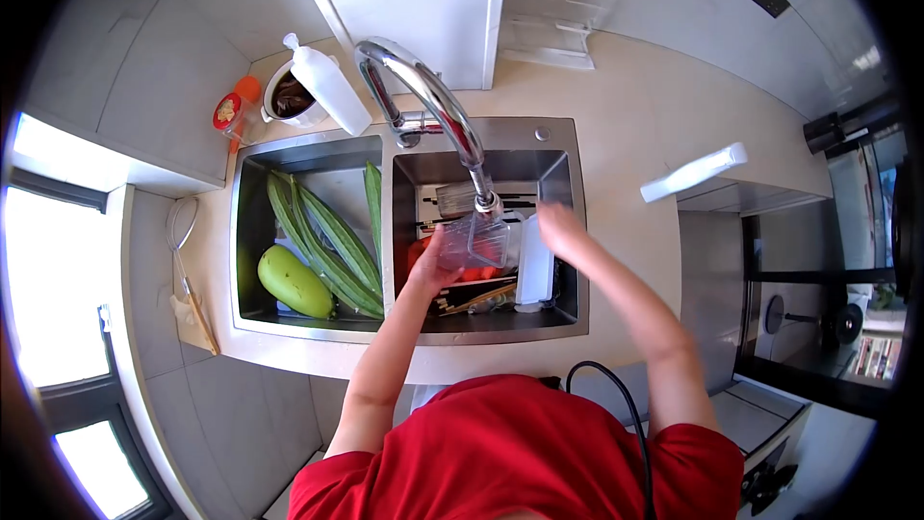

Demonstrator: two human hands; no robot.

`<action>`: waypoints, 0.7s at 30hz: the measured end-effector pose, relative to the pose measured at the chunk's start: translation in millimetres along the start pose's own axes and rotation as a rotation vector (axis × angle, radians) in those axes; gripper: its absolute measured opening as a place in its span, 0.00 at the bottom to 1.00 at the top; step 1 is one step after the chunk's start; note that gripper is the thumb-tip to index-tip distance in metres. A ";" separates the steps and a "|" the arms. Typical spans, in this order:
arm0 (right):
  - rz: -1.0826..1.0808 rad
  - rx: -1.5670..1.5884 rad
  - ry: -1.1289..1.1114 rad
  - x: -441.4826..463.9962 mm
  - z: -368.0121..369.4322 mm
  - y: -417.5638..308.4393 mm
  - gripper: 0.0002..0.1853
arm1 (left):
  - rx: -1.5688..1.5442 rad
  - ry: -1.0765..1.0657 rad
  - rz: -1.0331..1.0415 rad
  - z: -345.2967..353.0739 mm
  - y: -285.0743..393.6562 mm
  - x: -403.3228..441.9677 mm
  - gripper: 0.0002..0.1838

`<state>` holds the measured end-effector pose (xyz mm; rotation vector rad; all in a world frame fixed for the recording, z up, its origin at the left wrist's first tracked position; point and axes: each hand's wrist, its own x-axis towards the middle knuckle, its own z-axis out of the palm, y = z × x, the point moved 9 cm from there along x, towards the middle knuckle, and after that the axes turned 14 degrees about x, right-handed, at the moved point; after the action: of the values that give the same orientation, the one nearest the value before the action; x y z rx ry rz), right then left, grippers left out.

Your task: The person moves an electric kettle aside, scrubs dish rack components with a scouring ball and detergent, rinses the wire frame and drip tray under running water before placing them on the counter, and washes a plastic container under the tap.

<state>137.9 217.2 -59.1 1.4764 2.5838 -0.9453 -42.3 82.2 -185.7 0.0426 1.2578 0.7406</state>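
Note:
My left hand [433,265] grips a clear plastic container [470,243] under the spout of the chrome faucet [452,111], inside the right basin of the steel sink [481,329]. My right hand [561,231] is closed, its fingers mostly hidden, beside the top end of a white rectangular tray [535,270]. Whether it touches the tray or holds something small, I cannot tell. Beneath my hands the basin holds red items [481,273], pencil-like sticks [478,299] and a clear ribbed piece [456,198].
Long ridged gourds [332,231] and a smooth green gourd [294,282] lie in the left basin. Behind stand a white bottle [329,89], a pot [294,101] and a red-lidded jar [228,113]. A long white object [693,171] rests on the right counter, a wire-headed utensil [191,279] at left.

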 end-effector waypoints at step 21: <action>0.522 -0.079 0.232 -68.1 133.2 66.4 0.20 | -0.113 -0.290 0.002 -6.8 7.8 -34.6 0.32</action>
<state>191.9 120.8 -179.9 2.1859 2.1355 -0.6292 -55.8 67.6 -155.5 0.0568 0.9387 0.7762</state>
